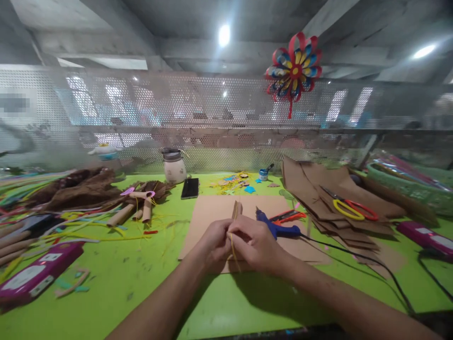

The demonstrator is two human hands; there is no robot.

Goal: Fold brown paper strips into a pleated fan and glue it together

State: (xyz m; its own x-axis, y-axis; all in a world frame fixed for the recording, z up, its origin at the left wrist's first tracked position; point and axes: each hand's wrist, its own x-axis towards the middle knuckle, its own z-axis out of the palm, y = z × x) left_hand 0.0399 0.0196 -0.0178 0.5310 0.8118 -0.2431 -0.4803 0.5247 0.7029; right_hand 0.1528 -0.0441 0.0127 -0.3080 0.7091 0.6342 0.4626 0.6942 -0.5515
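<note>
Left hand (pixel 218 237) and right hand (pixel 255 241) are together in the head view, fingers closed on a narrow brown piece (pixel 237 208), whose upper end sticks up between them. Thin yellow strand (pixel 233 252) hangs down by the fingertips; which fingers pinch it, I cannot tell. The brown piece is above a cardboard sheet (pixel 205 212), which lies midway between the side edges of the green table (pixel 141 297). Just beside the right hand, a blue glue gun (pixel 279 230) rests on the sheet, next to an orange-handled tool (pixel 290 216). Toward the table's far edge are a dark phone (pixel 190 188), a pale jug (pixel 174 167), yellow and blue scraps (pixel 231 182) and a small blue pot (pixel 263 174). Brown paper (pixel 329 208) is stacked toward the far right corner, with scissors (pixel 350 209) on top. Brown tubes (pixel 122 215) lie on the left half. One magenta box (pixel 42 274) sits near the left edge, another magenta device (pixel 426 236) near the right edge.
</note>
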